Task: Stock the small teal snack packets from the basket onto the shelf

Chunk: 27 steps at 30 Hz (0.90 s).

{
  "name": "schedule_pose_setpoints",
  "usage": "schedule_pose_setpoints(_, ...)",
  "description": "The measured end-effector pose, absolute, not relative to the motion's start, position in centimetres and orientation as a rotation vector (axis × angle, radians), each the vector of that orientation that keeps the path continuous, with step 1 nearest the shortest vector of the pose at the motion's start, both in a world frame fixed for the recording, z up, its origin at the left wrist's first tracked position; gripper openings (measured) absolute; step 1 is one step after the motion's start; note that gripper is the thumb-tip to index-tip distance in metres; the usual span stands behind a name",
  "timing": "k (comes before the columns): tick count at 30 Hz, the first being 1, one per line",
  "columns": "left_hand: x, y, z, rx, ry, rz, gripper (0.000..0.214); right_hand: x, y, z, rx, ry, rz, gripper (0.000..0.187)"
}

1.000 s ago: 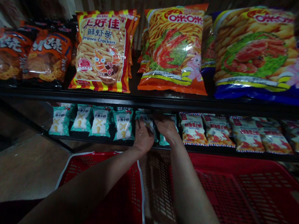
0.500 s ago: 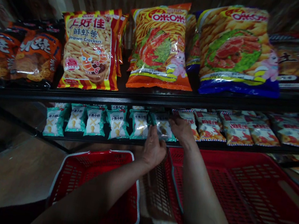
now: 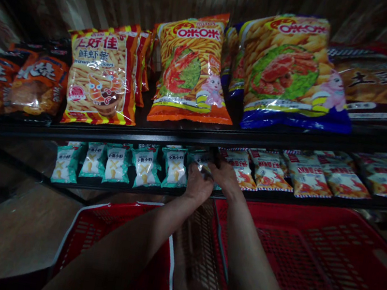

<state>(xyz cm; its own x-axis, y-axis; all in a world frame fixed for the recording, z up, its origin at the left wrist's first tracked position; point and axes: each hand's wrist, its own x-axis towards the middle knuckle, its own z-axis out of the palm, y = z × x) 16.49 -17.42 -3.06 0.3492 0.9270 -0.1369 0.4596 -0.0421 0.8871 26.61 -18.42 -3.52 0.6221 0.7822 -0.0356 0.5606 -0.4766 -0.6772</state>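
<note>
On the lower shelf, a small teal-and-white snack bag [image 3: 200, 157] is at the right end of a row of matching bags [image 3: 145, 167]. My left hand [image 3: 199, 184] grips its lower front, with the fingers curled against the wrapper. At its right side my right hand [image 3: 226, 175] holds the same bag, thumb and fingers close to the left hand. Much of this bag is hidden behind both hands. Just right of my right hand lies a white-and-red snack bag [image 3: 237, 166], first of a row of similar ones.
Larger snack bags stand on the upper shelf [image 3: 166, 128], among them a prawn cracker bag [image 3: 101, 79], an orange bag [image 3: 190, 71] and a blue-edged bag [image 3: 292, 77]. Below are a red basket with a pale rim [image 3: 66, 237] and a larger red basket [image 3: 350, 219].
My left hand has moved up onto the front of the teal bag, and the two hands are closer together. The view has shifted slightly, with the upper bags appearing lower and further left.
</note>
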Motion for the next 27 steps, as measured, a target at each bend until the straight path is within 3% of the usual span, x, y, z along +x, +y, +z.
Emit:
schedule_pose_setpoints(22,17.7,-16.8,-2.9,1.599,1.414,0.585,0.068,26.6,-18.5,-3.0,-2.197,-1.045,0.529,0.049)
schedule_pose_setpoints(27,17.6,-16.7,-3.0,1.603,1.404,0.578,0.060,27.1,-18.4,-3.6,-2.161,-1.032,0.521,0.048)
